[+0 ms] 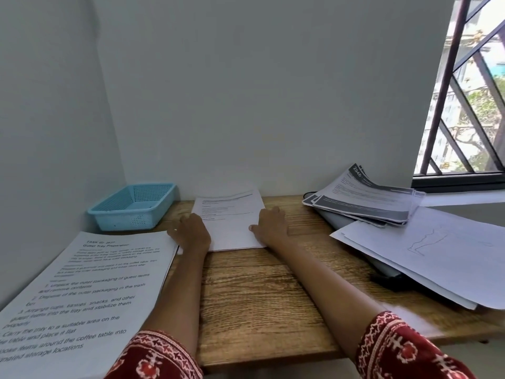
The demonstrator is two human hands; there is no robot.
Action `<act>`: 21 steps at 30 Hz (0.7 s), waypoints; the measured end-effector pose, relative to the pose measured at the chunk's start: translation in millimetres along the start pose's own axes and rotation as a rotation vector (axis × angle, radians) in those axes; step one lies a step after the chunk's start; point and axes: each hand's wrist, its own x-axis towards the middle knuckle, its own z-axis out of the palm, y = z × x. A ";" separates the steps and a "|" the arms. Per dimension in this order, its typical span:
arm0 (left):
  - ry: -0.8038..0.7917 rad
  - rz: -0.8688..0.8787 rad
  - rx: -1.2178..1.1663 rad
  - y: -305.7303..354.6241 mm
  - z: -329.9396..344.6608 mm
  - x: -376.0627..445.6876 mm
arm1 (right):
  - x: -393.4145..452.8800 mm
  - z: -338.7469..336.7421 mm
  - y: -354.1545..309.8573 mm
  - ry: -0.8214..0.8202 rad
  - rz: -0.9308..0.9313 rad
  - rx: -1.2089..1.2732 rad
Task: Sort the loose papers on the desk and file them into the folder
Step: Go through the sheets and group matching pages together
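The sorting is looking partly done and the filing not begun, as I judge it: a printed stack (pixel 90 291) is lying near, left of the left hand (pixel 191 233), loose sheets (pixel 437 250) are spreading right of the right hand (pixel 272 222) over a dark folder (pixel 388 277), and a further pile (pixel 366 198) is waiting beyond them. Both arms are reaching straight forward across the bench (pixel 259 296), each grip released, fingers lying flat and pressing the side edges of the middle paper stack (pixel 232 220) between them. Farther left, a blue basket (pixel 134 206) is sitting against the wall.
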 end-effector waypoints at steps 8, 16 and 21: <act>0.025 0.224 -0.216 31.1 0.3 -21.8 | 8.9 -30.1 15.0 0.260 0.043 -0.003; 0.020 0.254 -0.384 34.2 5.8 -27.9 | 33.4 -45.6 89.1 0.094 0.255 -0.425; 0.042 0.281 -0.461 35.2 5.1 -21.9 | 42.2 -40.0 103.8 0.135 0.221 -0.481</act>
